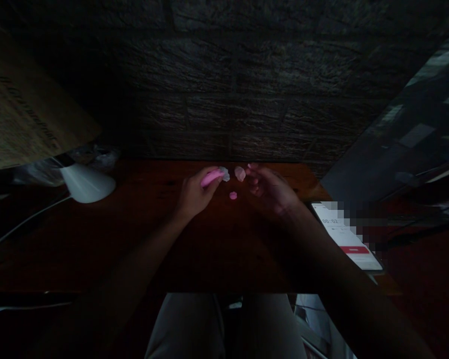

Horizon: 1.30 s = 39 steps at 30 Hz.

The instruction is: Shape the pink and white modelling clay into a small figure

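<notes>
My left hand (199, 192) is closed around a smooth, rounded pink piece (211, 177), which looks like modelling clay, though the dim light hides its exact kind. At its right end, by my fingertips, shows a whitish translucent lump (225, 174); I cannot tell whether it is joined to the pink piece. A pale pink lump (240, 173) sits a little further right, just left of my right fingertips. Nearer to me, a small bright pink bit (233, 195) lies on the wooden table (224, 239). My right hand (271, 187) is slightly blurred, its fingers loosely bent and apart, with nothing visible in them.
A white lamp-like base (88, 183) with a cable stands at the left, below a large brown printed bag or box (30, 109). At the right edge lies a phone (344, 239) with a lit screen, partly pixelated. A dark brick wall (228, 89) rises behind the table.
</notes>
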Motion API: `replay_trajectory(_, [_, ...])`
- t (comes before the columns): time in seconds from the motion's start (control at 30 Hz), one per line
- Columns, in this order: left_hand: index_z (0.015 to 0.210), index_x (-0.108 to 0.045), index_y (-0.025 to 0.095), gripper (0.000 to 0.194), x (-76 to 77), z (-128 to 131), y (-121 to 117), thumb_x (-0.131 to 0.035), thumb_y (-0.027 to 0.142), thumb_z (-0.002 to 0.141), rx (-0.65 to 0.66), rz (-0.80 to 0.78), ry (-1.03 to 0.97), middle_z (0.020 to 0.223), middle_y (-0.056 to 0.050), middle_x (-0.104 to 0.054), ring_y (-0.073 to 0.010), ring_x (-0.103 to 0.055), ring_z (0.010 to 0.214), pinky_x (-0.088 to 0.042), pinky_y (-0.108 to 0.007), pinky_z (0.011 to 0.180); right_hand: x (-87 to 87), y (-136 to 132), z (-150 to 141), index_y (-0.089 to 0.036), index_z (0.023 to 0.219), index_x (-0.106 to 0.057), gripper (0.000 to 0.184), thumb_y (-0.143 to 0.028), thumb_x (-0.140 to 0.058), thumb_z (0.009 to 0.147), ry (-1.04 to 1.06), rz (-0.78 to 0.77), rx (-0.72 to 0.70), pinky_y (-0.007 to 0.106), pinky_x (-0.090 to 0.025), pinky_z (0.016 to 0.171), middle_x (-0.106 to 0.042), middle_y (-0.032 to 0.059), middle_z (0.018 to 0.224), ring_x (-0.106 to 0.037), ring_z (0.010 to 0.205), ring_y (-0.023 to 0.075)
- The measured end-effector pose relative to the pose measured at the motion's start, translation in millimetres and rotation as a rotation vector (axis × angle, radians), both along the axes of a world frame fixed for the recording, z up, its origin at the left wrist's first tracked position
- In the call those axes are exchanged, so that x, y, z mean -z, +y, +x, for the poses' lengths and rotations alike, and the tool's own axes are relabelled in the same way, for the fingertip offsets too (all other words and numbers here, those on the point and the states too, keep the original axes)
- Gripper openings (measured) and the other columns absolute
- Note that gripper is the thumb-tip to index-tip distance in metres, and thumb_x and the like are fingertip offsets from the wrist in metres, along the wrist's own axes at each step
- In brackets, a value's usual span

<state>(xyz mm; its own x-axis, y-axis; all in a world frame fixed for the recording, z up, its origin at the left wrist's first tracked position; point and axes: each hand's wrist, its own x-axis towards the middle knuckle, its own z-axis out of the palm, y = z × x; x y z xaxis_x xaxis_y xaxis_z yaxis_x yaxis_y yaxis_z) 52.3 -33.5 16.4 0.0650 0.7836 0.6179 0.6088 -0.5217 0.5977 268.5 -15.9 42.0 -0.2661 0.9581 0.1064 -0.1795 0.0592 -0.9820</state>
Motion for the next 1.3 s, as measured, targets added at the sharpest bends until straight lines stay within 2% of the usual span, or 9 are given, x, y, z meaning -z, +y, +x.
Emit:
replay_trajectory(0.13, [0.117,-0.073,0.02,0.028,12.5,-16.6,13.5,-0.065,0.035,0.094,-0.127,-0.039,0.096,0.116,-0.011,-0.079,-0.0275,-0.075,0.104,-0.059,-0.043,0.095,-6.2,-0.1,1.3,-0.025,0.081,-0.075,0.025,-0.036,-0.091,0.067,0.241,-0.164,-0.035,0.019,-0.045,0.055,-0.074,-0.0027,0.082,-0.054,0.062,0.0077])
replay_trajectory(0.33, [0.12,-0.072,0.021,0.032,36.6,-43.0,31.3,-0.06,0.024,0.091,-0.315,-0.066,0.319,0.113,-0.014,-0.077,-0.0293,-0.073,0.102,-0.059,-0.043,0.093,-6.4,-1.4,1.9,-0.028,0.093,-0.08,0.029,-0.026,-0.092,0.066,0.256,-0.193,-0.081,0.017,-0.044,0.055,-0.073,-0.0049,0.083,-0.054,0.062,0.0058])
replay_trajectory(0.47, [0.131,-0.067,0.018,0.04,23.3,-36.7,20.5,-0.049,0.023,0.096,-0.401,-0.304,0.505,0.133,-0.018,-0.069,-0.0354,-0.064,0.123,-0.052,-0.054,0.105,-5.0,-3.9,1.4,-0.028,0.094,-0.081,0.032,-0.03,-0.094,0.065,0.237,-0.168,-0.114,0.019,-0.047,0.058,-0.071,-0.005,0.082,-0.051,0.062,0.006])
replay_trajectory(0.57, [0.137,-0.062,0.014,0.047,9.3,-21.6,8.1,-0.059,0.032,0.094,-0.428,-0.295,0.549,0.159,-0.023,-0.046,-0.0445,-0.041,0.146,-0.044,-0.064,0.111,-5.1,-5.6,-0.9,-0.025,0.088,-0.082,0.032,-0.039,-0.096,0.063,0.263,-0.153,-0.141,0.019,-0.048,0.062,-0.07,-0.0039,0.082,-0.051,0.064,0.0058])
replay_trajectory(0.63, [0.14,-0.059,0.014,0.051,6.0,-10.4,2.7,-0.061,0.039,0.096,-0.314,-0.206,0.515,0.16,-0.022,-0.045,-0.0421,-0.039,0.149,-0.042,-0.062,0.114,-5.1,-5.7,-2.2,-0.023,0.082,-0.08,0.031,-0.044,-0.096,0.064,0.271,-0.148,-0.134,0.019,-0.048,0.064,-0.07,-0.0032,0.082,-0.053,0.065,0.0061])
replay_trajectory(0.73, [0.136,-0.063,0.018,0.051,11.8,4.2,0.4,-0.066,0.048,0.095,-0.023,-0.138,0.414,0.142,-0.015,-0.064,-0.0329,-0.056,0.136,-0.046,-0.052,0.114,-3.8,-4.3,-2.2,-0.023,0.076,-0.078,0.033,-0.05,-0.094,0.066,0.239,-0.169,-0.105,0.02,-0.049,0.064,-0.071,-0.0025,0.079,-0.056,0.065,0.0069])
replay_trajectory(0.8, [0.128,-0.067,0.018,0.045,19.2,10.8,1.7,-0.069,0.047,0.093,0.071,-0.142,0.355,0.134,-0.014,-0.07,-0.0312,-0.063,0.127,-0.05,-0.05,0.11,-2.1,-2.8,-1.1,-0.023,0.075,-0.077,0.033,-0.049,-0.095,0.064,0.222,-0.176,-0.094,0.02,-0.05,0.063,-0.073,-0.0024,0.078,-0.059,0.064,0.0069])
replay_trajectory(1.0, [0.102,-0.072,0.02,0.014,28.2,14.3,5.6,-0.075,0.026,0.089,0.24,-0.134,0.226,0.112,-0.008,-0.078,-0.0255,-0.073,0.108,-0.055,-0.044,0.099,0.6,-2.6,-1.4,-0.027,0.085,-0.083,0.037,-0.036,-0.101,0.054,0.211,-0.157,-0.111,0.021,-0.058,0.074,-0.081,-0.0014,0.088,-0.07,0.077,0.0096])
replay_trajectory(1.3, [0.099,-0.072,0.019,0.007,23.6,16.5,3.4,-0.07,0.023,0.094,0.272,-0.106,0.106,0.103,-0.006,-0.081,-0.0202,-0.077,0.097,-0.059,-0.036,0.09,-0.6,-5.2,-3.6,-0.026,0.093,-0.083,0.037,-0.037,-0.098,0.061,0.221,-0.157,-0.136,0.026,-0.059,0.079,-0.081,0.0017,0.095,-0.072,0.083,0.0126])
